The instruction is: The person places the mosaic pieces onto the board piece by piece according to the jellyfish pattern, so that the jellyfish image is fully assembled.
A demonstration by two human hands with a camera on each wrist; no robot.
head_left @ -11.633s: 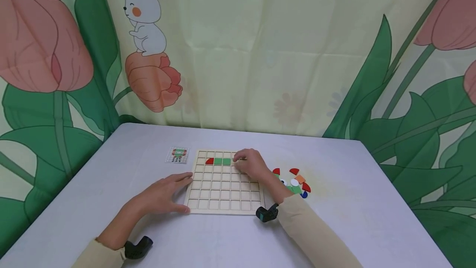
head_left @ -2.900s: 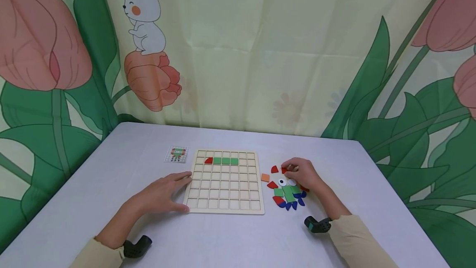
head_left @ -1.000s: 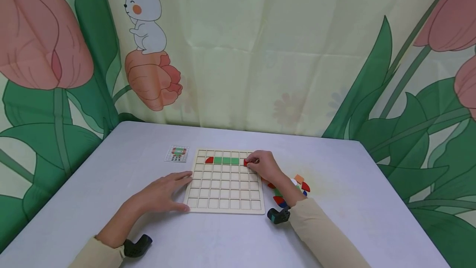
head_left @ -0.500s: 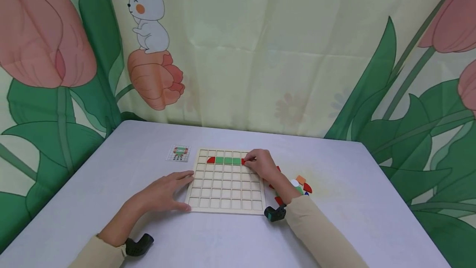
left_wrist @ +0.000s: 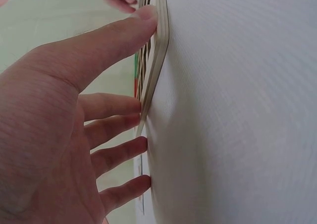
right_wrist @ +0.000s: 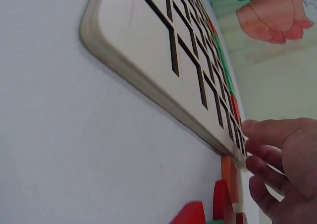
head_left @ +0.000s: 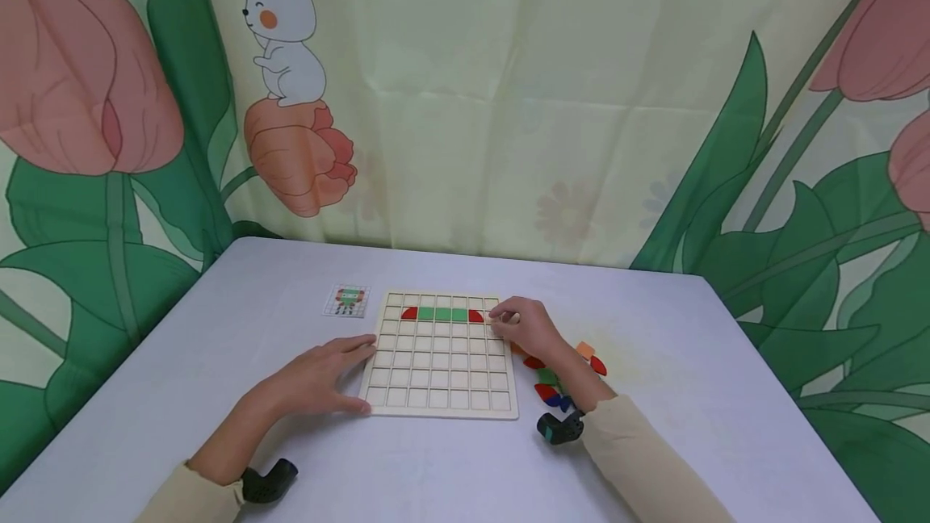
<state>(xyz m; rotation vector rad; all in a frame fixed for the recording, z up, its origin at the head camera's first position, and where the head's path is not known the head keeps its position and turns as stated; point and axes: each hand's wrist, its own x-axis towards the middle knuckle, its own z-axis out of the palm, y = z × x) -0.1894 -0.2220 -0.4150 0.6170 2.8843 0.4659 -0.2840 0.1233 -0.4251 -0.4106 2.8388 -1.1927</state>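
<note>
A wooden grid board (head_left: 439, 378) lies on the table. In its second row sit a red quarter-circle piece (head_left: 410, 314), several green squares (head_left: 442, 314) and another red quarter-circle piece (head_left: 475, 316) at the right end. My left hand (head_left: 312, 378) rests at the board's left side, thumb and fingers spread, thumb touching the edge in the left wrist view (left_wrist: 114, 50). Just right of the last red piece, my right hand (head_left: 529, 329) hovers over the board's right edge with fingers loosely bent. Nothing shows between those fingers in the right wrist view.
A small card (head_left: 347, 301) with a robot-like figure on a grid lies left of the board. Loose red, green, blue and orange pieces (head_left: 546, 392) lie to its right, partly hidden by my right forearm. A printed curtain (head_left: 465, 144) hangs behind the table.
My right hand took a red quarter-circle piece from the loose ones, set it right of the green squares, let go and drew back rightward. A third green square was added earlier. My left hand stayed.
</note>
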